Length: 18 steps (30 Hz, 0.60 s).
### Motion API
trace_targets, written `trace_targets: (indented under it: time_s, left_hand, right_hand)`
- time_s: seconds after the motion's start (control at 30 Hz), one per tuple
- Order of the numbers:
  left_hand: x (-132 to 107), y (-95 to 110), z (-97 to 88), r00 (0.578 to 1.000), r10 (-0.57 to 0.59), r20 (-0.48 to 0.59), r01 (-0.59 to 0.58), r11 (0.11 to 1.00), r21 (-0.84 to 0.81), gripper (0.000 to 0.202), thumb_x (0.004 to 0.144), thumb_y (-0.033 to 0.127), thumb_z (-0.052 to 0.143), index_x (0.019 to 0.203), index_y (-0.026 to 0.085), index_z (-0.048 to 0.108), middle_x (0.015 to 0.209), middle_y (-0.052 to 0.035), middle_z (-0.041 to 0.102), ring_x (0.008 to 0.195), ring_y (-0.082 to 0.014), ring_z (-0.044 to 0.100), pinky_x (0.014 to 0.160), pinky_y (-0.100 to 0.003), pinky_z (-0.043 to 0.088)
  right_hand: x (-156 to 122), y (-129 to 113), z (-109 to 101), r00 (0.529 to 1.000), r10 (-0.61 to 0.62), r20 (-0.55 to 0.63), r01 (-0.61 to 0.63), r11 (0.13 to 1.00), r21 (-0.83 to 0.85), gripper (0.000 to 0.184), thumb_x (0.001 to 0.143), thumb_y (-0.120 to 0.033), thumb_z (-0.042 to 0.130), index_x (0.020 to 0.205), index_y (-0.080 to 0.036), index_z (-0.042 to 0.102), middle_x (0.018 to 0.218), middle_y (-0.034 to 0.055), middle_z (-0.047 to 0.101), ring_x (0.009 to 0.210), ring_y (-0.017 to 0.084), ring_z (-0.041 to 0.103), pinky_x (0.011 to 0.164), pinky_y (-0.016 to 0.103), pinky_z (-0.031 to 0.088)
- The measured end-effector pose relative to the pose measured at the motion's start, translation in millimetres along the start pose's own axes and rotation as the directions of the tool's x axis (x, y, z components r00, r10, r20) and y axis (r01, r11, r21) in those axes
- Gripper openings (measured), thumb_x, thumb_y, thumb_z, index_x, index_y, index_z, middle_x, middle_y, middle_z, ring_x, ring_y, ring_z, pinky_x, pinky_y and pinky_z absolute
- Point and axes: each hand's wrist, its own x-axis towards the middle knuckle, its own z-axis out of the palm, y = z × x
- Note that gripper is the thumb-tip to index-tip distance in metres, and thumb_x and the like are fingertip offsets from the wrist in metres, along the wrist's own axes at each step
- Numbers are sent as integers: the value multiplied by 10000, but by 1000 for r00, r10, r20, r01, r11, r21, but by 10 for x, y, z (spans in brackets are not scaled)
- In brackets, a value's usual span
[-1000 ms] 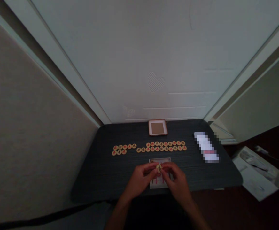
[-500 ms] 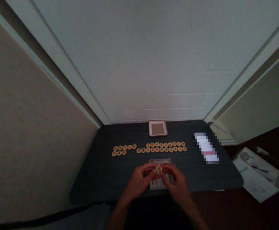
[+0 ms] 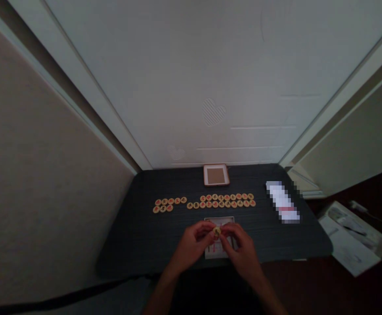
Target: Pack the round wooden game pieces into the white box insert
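Round, tan, dark-marked disc (image 3: 217,231); in the narrow fingertip pinch of left hand (image 3: 191,244) and right hand (image 3: 242,245)

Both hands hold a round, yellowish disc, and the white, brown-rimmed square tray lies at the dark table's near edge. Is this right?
Not the near edge: the head view shows the tray by the far edge of the table. The left hand and right hand do hold the disc.

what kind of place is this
Probably a room in a home, though I can't be sure. A dark table stands by a white panel decorated with hearts, and round marked pieces, perhaps from a board game, lie in rows on the tabletop.
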Motion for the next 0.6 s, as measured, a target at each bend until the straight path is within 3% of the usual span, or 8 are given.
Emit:
trace_targets:
  time_s: [0.27,0.6]
  left_hand:
    - [4,-2,32,999,-11,-40,11,1000,-10,302,790,391,807,955,166,693,935,-79,779,888,-225,739,840,-353,589]
    - [3,34,26,999,-34,-10,34,998,-47,344,816,428,773,1023,156,737,906,-87,796,870,-242,754,841,-375,598]
  right_hand:
    - [2,-8,-7,1000,-11,9,11,1000,3,85,935,-265,630,984,-251,699,969,47,727,922,215,695,850,331,551]
    - [6,2,-17,1000,24,1,-24,1000,-4,85,947,-286,621,942,-236,689,941,46,708,896,208,683,827,321,542]
